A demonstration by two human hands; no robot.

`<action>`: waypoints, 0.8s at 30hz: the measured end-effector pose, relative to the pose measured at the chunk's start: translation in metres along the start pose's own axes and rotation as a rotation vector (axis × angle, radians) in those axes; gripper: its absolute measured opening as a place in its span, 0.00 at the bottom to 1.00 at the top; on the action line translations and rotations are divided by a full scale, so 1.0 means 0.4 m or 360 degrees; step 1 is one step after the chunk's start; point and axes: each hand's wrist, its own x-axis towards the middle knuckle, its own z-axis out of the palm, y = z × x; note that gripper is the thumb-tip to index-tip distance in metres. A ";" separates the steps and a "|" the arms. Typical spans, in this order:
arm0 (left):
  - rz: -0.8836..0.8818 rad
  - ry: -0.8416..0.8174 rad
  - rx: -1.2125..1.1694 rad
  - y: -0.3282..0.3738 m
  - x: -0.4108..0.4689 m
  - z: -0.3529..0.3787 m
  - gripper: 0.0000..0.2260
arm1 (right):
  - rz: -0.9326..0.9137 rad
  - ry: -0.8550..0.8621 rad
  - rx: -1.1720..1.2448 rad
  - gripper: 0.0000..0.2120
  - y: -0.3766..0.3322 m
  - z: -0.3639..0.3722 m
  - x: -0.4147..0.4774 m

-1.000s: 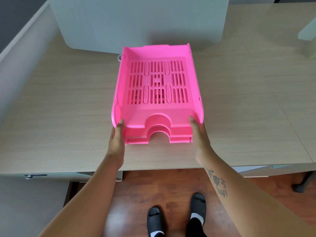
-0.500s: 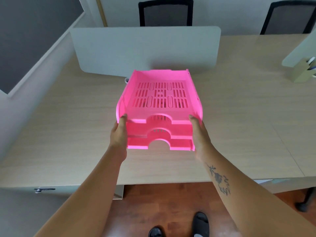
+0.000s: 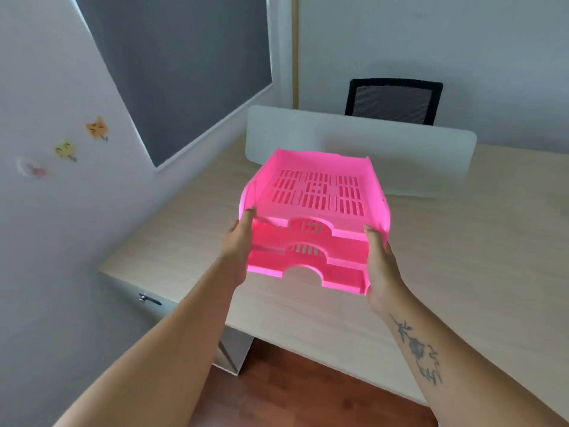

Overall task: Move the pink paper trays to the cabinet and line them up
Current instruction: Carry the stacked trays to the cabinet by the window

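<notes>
Left hand (image 3: pixel 239 241): clasped on the left front corner of the pink paper trays (image 3: pixel 314 217); thumb on the upper rim. Right hand (image 3: pixel 380 266): gripping the right front corner, thumb likewise on the rim. Change since half a second ago: the stack has come up higher off the desk (image 3: pixel 462 257), and the view has swung left, bringing in the wall (image 3: pixel 46 226) with its small stickers (image 3: pixel 97 127) and a dark panel (image 3: pixel 184 66). Trays: three tiers stacked, bright pink plastic, slotted floors, arched cut-out in each front lip; held in the air above the desk, tilted slightly. Behind: white divider screen (image 3: pixel 400 149), black chair (image 3: pixel 394 100).
</notes>
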 end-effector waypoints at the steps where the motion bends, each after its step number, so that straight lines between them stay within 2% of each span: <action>1: 0.0013 0.0071 -0.0012 0.009 -0.028 -0.012 0.27 | 0.0001 -0.0073 -0.0010 0.33 -0.010 0.006 -0.005; 3: 0.0051 0.0259 -0.0052 0.021 -0.088 -0.042 0.26 | 0.0002 -0.0224 -0.0063 0.33 -0.024 0.022 -0.020; 8: 0.0132 0.0720 -0.0190 0.023 -0.293 -0.131 0.16 | 0.0007 -0.0564 -0.0137 0.32 -0.033 0.089 -0.073; 13: 0.0192 0.1057 -0.0230 -0.007 -0.514 -0.250 0.29 | 0.0044 -0.1036 -0.0208 0.31 -0.028 0.182 -0.212; 18: 0.0288 0.1385 -0.0271 -0.040 -0.737 -0.378 0.28 | 0.0068 -0.1427 -0.0278 0.25 0.004 0.284 -0.397; 21: 0.0417 0.1460 -0.0280 -0.065 -0.866 -0.426 0.22 | 0.0057 -0.1606 -0.0312 0.23 0.030 0.344 -0.506; 24: 0.0469 0.1625 -0.0376 -0.099 -0.982 -0.477 0.20 | 0.0054 -0.1759 -0.0353 0.22 0.061 0.399 -0.615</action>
